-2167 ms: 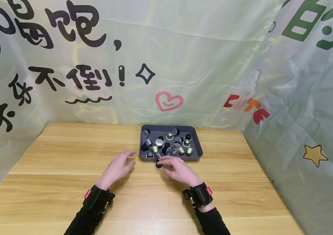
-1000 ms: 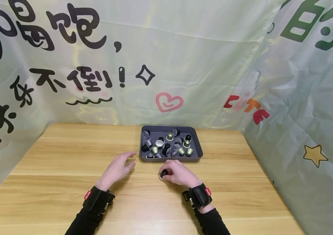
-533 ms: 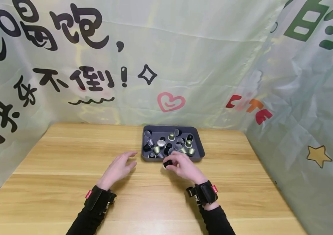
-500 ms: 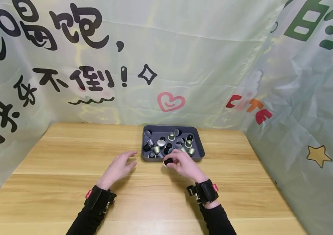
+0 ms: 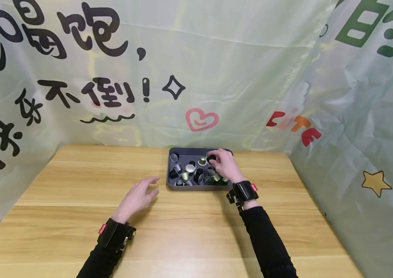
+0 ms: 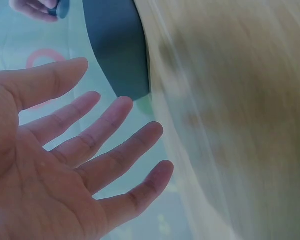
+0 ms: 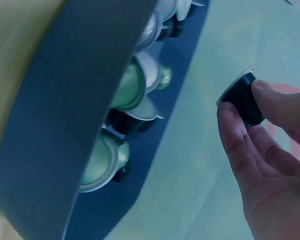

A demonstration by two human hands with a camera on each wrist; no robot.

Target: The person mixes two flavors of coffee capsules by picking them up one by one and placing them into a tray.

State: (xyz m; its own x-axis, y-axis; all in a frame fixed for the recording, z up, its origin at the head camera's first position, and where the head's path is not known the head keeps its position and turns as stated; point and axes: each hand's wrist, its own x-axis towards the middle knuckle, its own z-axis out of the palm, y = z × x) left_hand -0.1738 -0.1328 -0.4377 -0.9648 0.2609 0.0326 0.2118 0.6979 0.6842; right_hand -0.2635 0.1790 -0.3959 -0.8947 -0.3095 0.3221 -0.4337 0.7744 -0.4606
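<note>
My right hand [image 5: 226, 165] is over the right back part of the dark grey tray [image 5: 179, 188]. Between thumb and fingers it pinches a black coffee capsule [image 7: 242, 100], whose pale rim faces away from the palm. In the right wrist view, this capsule is held up clear of the tray wall. The tray holds several coffee capsules, black, silver and green, such as a green capsule [image 5: 184, 177] near its front. My left hand [image 5: 136, 199] is by the tray's front left corner, palm turned inward. Its fingers are spread with nothing between them, as the left wrist view shows.
The tray stands at the back of the wooden table [image 5: 78, 185], close to a printed cloth backdrop [image 5: 245, 77]. More cloth hangs along the right side. Both wrists wear black straps, and the right forearm crosses in front of the tray's right end.
The right hand took the black capsule at the tray's front edge, drew it toward me, then lifted it forward and right over the tray. The left hand has hardly moved.
</note>
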